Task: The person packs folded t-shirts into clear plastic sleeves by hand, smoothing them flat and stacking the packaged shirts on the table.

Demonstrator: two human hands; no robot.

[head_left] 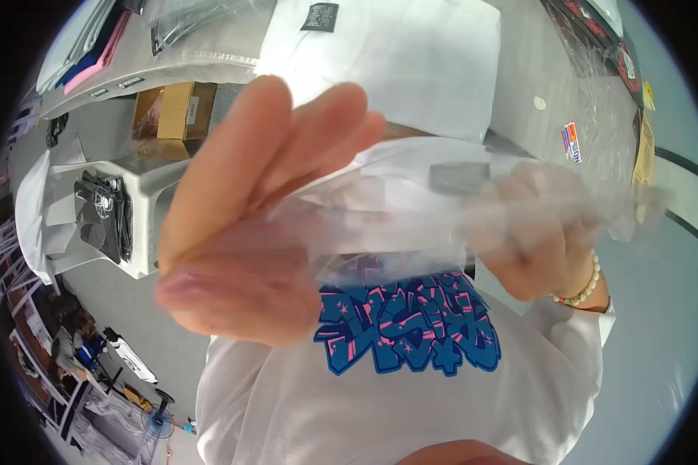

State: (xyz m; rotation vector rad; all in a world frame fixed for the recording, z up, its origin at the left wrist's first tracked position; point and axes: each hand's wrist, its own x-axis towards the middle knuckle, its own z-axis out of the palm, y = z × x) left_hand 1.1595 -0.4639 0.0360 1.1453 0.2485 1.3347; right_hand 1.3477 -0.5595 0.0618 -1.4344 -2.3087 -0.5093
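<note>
My left hand (pixel 240 225) is raised close to the camera, thumb low and fingers stretched upward, with a clear plastic bag (pixel 395 229) running out from between thumb and fingers. Curled fingers of my right hand (pixel 535 232) close on the other end of that plastic; a beaded bracelet circles this wrist. Both the bag and the right hand are blurred. A greyish rectangle shows at the bag's upper part; I cannot tell if it belongs to the bag. Beyond the hands, a folded white garment (pixel 411 70) with a dark neck label lies on the table.
The grey table (pixel 523 85) bears clear plastic packaging (pixel 597 101) at right and folded clothes (pixel 93 50) at far left. Below its edge stand a cardboard box (pixel 174 120) and a white bin (pixel 143 209) with black packaged items. A fan (pixel 159 418) is at lower left.
</note>
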